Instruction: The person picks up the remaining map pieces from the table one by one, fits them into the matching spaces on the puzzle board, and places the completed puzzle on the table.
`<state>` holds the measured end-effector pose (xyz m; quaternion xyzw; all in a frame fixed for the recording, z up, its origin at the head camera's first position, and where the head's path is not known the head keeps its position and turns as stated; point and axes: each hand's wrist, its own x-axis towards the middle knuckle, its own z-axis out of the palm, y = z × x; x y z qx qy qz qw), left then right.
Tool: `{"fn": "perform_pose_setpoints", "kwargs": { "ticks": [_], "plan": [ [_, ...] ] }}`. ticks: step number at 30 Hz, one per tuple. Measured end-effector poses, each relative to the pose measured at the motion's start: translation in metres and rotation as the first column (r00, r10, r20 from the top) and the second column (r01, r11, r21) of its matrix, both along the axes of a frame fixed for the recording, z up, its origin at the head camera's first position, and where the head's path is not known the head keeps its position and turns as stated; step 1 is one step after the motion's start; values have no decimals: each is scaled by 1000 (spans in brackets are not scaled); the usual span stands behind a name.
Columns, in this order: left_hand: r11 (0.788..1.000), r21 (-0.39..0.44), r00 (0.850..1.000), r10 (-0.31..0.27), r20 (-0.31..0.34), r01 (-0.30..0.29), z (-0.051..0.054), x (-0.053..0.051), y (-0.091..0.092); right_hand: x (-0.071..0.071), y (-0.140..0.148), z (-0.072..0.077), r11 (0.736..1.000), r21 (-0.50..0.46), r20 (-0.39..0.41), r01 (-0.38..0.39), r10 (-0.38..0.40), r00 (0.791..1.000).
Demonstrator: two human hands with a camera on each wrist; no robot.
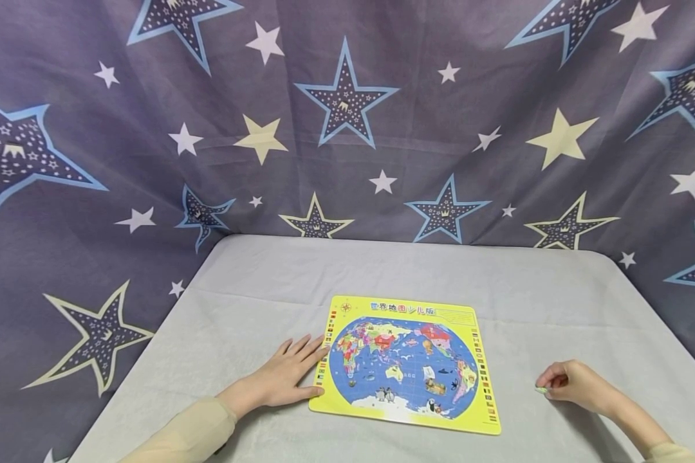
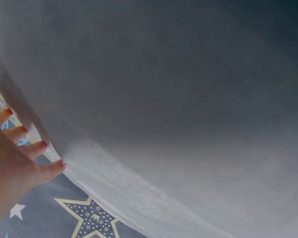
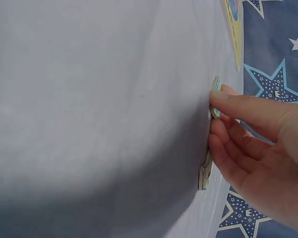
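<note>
A yellow-bordered world map board [image 1: 405, 421] with a blue oval map lies flat on the grey cloth. My left hand [image 1: 286, 376] touches the board's left edge, its fingers spread and nearly straight; the left wrist view also catches this hand [image 2: 15, 163] at the side. Right of the board, my right hand [image 1: 579, 386] pinches a small, thin puzzle piece [image 3: 216, 96] with a greenish printed face between thumb and fingers. Below those fingers in the right wrist view, another thin piece [image 3: 204, 173] lies on the cloth, partly hidden by the hand.
A grey cloth-covered table [image 1: 255, 276] spreads around the board. A dark curtain [image 1: 370, 173] printed with stars hangs behind and beside it. Little flags and a compass mark are printed along the board's border.
</note>
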<state>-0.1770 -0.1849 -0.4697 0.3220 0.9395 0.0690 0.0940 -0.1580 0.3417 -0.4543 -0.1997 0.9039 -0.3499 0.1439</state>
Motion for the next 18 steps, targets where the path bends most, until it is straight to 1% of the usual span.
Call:
{"fn": "perform_pose_setpoints", "kwargs": {
  "ticks": [10, 14, 18],
  "plan": [
    [1000, 23, 1000, -7, -6, 7, 0, 1, 1, 0, -1, 2, 999, 20, 62, 33, -34, 998],
    [1000, 7, 1000, 3, 0, -3, 1, 1, 1, 0, -1, 1, 999, 11, 80, 40, -41, 996],
    [1000, -4, 1000, 8, 9, -8, 2, 1, 1, 1, -1, 0, 999, 0, 77, 32, -32, 996]
  ]
}}
